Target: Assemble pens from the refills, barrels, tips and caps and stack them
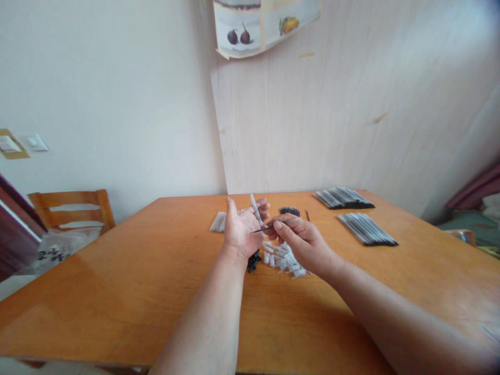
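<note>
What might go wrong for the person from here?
The translucent white tube lies across the open left hand, fingers not curled round it, so it could roll off. The thin dark rod in the right hand points across that palm and might prick it. A low sweep could scatter the loose short white pieces.
</note>
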{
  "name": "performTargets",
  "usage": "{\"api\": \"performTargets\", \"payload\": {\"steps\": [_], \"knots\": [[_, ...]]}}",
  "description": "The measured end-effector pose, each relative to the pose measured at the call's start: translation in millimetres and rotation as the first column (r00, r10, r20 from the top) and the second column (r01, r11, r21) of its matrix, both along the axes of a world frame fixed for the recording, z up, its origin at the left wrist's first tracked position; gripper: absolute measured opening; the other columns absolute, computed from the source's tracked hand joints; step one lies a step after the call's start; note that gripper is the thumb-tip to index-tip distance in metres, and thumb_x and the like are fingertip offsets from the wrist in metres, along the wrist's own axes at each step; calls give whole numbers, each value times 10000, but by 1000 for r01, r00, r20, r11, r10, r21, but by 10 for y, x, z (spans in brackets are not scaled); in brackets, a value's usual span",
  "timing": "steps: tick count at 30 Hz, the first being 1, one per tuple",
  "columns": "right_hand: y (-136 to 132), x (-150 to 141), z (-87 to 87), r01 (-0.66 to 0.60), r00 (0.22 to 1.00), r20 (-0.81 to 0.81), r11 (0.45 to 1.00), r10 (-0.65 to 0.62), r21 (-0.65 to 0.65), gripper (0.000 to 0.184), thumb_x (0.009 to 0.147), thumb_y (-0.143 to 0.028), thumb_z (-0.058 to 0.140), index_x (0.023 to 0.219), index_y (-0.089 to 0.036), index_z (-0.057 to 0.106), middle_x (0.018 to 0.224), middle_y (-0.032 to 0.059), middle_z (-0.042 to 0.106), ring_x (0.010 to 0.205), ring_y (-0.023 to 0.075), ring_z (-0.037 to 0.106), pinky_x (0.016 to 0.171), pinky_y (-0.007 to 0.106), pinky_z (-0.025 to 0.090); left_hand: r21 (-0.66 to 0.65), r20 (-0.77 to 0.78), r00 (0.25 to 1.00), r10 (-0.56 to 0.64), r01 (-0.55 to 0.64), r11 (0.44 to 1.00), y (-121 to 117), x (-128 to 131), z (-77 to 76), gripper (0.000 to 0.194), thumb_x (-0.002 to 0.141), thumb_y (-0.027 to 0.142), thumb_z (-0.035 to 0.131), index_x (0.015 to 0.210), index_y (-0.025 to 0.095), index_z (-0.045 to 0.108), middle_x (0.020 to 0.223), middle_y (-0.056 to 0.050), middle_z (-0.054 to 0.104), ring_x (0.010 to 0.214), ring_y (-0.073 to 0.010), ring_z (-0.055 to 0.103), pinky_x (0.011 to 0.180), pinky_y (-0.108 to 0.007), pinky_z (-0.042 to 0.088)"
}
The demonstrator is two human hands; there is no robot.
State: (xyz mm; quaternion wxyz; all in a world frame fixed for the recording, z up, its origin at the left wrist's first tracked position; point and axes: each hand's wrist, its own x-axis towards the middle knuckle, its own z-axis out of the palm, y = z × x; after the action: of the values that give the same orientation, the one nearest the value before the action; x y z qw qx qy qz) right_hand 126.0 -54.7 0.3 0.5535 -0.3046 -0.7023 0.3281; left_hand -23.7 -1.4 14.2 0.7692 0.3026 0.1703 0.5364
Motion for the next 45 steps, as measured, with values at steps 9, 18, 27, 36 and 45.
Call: {"api": "performTargets", "payload": {"steps": [9,18,27,36,45], "knots": [[29,18,-7,20,992,-121,996,-30,-87,308,914,-462,551,887,-176,665,841,72,685,719,156,612,618,285,477,35,0,1000,-8,8,999,30,-14,-12,846,762,835,312,1026,111,661,913,-155,671,718,-192,602,594,-302,458],[187,191,60,-72,843,-525,945,-112,-318,277,824,-445,658,841,-177,590,788,73,704,645,150,618,574,273,446,63,-246,958,150,-138,988,107,63,-69,715,818,765,356,996,145,664,829,-102,665,594,-120,545,479,-231,339],[285,344,39,-37,797,-581,946,-167,-323,274,801,-437,689,832,-184,590,744,54,705,585,135,604,544,262,444,182,-433,858,276,-216,959,138,122,-162,461,817,574,576,909,137,686,745,-74,674,538,-79,504,471,-213,264],[327,431,63,55,784,-580,956,-220,-288,296,789,-459,693,815,-188,576,723,59,705,565,138,605,516,260,444,352,-512,770,381,-216,911,82,147,-160,250,793,391,662,810,146,710,717,-76,679,622,-121,529,569,-228,335],[374,522,41,207,822,-483,949,-301,-239,350,808,-532,644,829,-190,571,718,54,697,555,129,587,521,254,432,644,-656,484,579,-42,764,115,165,-283,171,814,355,620,750,217,697,725,-18,656,745,-180,561,709,-262,379]]}}
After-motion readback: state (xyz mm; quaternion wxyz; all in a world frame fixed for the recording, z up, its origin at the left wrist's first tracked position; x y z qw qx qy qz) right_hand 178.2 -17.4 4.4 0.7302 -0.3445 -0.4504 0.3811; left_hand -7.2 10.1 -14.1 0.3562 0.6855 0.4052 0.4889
